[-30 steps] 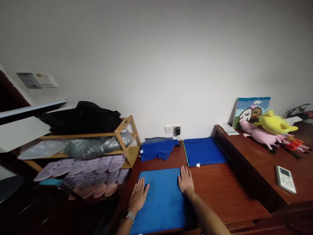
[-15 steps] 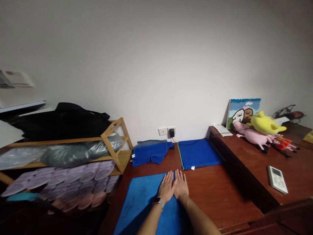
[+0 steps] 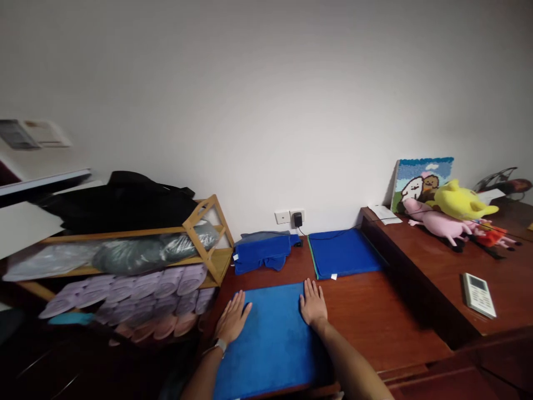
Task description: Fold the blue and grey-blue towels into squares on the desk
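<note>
A light blue cloth (image 3: 270,339) lies flat on the brown wooden table (image 3: 375,316). My left hand (image 3: 234,319) rests palm down on the cloth's left edge, fingers stretched out, with a watch on the wrist. At the cloth's right edge my right hand (image 3: 313,303) lies flat, its fingers slightly apart. Neither hand holds anything. Behind them, against the wall, are a crumpled blue cloth (image 3: 262,253) on the left and a flat, folded dark blue cloth (image 3: 345,253) with a green edge on the right.
A wooden shelf (image 3: 208,222) with rolled lilac towels (image 3: 150,283) and a black bag (image 3: 125,205) stands left. On the raised right surface are a remote control (image 3: 478,295), a pink plush toy (image 3: 437,222) and a yellow one (image 3: 462,201). A plug (image 3: 297,219) sits in the wall socket.
My left hand has moved left, away from my right hand, to the cloth's left edge. My right hand stays near the right edge. The view has shifted slightly.
</note>
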{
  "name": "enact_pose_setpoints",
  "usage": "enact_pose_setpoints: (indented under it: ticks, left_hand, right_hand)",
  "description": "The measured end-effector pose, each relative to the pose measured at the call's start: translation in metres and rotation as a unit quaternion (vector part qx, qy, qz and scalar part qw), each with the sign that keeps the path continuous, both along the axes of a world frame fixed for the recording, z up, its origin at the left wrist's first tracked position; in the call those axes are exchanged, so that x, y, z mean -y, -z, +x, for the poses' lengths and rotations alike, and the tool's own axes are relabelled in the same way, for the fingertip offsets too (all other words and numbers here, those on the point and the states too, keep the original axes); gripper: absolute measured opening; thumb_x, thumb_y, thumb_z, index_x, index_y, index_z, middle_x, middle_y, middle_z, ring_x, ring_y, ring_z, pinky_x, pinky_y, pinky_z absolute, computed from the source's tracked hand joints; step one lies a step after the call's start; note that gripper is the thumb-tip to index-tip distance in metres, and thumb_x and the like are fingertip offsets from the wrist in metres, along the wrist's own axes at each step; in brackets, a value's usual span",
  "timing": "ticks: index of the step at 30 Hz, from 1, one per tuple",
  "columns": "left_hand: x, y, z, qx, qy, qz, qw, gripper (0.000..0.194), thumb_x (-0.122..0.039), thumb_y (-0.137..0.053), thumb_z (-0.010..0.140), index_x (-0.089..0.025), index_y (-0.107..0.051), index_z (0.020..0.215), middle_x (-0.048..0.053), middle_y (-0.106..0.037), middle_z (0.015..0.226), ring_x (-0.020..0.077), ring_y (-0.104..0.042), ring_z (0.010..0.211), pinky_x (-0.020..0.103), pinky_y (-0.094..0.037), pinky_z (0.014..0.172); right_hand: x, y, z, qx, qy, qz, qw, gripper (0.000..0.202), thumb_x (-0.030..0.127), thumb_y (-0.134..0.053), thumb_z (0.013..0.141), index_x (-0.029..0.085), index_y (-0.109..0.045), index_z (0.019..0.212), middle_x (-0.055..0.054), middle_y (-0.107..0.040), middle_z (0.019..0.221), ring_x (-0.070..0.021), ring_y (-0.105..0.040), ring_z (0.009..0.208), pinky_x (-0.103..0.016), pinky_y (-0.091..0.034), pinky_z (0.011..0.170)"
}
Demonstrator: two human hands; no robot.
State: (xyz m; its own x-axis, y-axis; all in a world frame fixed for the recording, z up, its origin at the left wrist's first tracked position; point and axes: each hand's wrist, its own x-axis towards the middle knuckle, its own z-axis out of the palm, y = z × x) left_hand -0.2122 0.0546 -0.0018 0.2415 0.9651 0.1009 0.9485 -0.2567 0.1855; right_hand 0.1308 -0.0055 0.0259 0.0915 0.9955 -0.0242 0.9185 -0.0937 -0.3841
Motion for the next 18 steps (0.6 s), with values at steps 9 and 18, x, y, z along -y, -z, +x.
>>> enact_pose_setpoints:
  ticks: [9, 18]
  left_hand:
    - [0.046, 0.01, -0.048, 0.155, -0.084, 0.069, 0.982, 0.067, -0.056, -0.028, 0.099, -0.016, -0.061, 0.141, 0.011, -0.062, 0.149, 0.026, -0.051, 0.143, 0.044, -0.04, 0.123]
    - [0.087, -0.005, -0.054, 0.138, -0.077, 0.095, 0.983, 0.058, -0.059, -0.041, 0.092, -0.022, -0.067, 0.129, 0.009, -0.07, 0.137, 0.0292, -0.062, 0.132, 0.049, -0.046, 0.117]
  right_hand:
    - [0.0, -0.004, -0.004, -0.001, 0.002, -0.006, 1.0, 0.067, 0.04, -0.019, 0.103, 0.015, -0.016, 0.165, 0.0, -0.011, 0.172, -0.021, -0.006, 0.16, -0.043, -0.002, 0.129]
    - [0.007, -0.014, 0.003, -0.064, 0.003, 0.058, 0.996, 0.064, 0.045, -0.031, 0.103, 0.022, -0.031, 0.162, -0.002, -0.023, 0.171, -0.0226, -0.017, 0.158, -0.044, -0.01, 0.129]
